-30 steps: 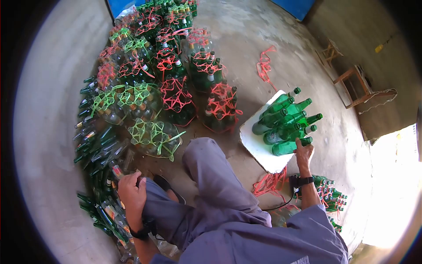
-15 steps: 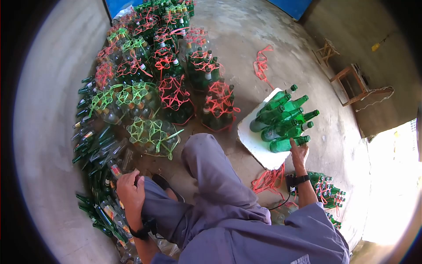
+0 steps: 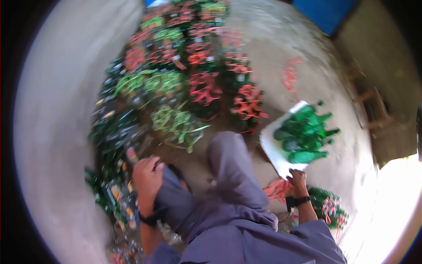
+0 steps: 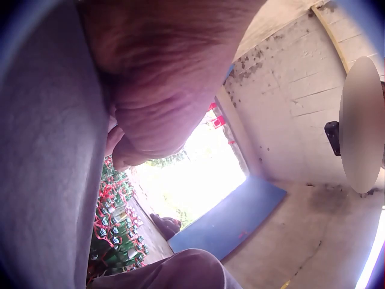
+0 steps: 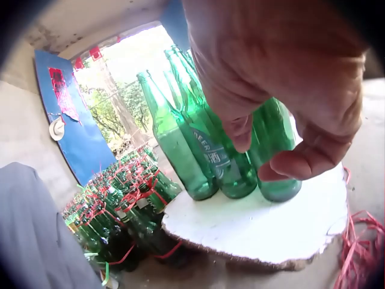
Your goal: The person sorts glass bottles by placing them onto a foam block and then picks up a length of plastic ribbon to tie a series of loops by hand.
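Several green glass bottles [image 3: 305,132] stand grouped on a white foam board [image 3: 272,149] on the concrete floor. My right hand [image 3: 298,177] is at the board's near edge, close to a tangle of red string [image 3: 278,190]. In the right wrist view, that hand [image 5: 264,153] hangs with loosely curled fingers in front of the bottles [image 5: 204,150] and above the board [image 5: 258,229], holding nothing. My left hand [image 3: 147,174] rests on my grey trouser knee, and in the left wrist view the hand [image 4: 150,90] lies against the fabric. The head view is blurred.
Bundles of bottles tied with red and green string [image 3: 202,88] fill the floor ahead. Loose bottles [image 3: 110,132] lie along the left wall. Another tied bundle [image 3: 327,204] sits by my right elbow. A blue panel [image 3: 329,11] stands at the back.
My right hand left the neck of the nearest green bottle and drew back to the board's near edge. The head view swung and blurred. The left hand stays on the knee.
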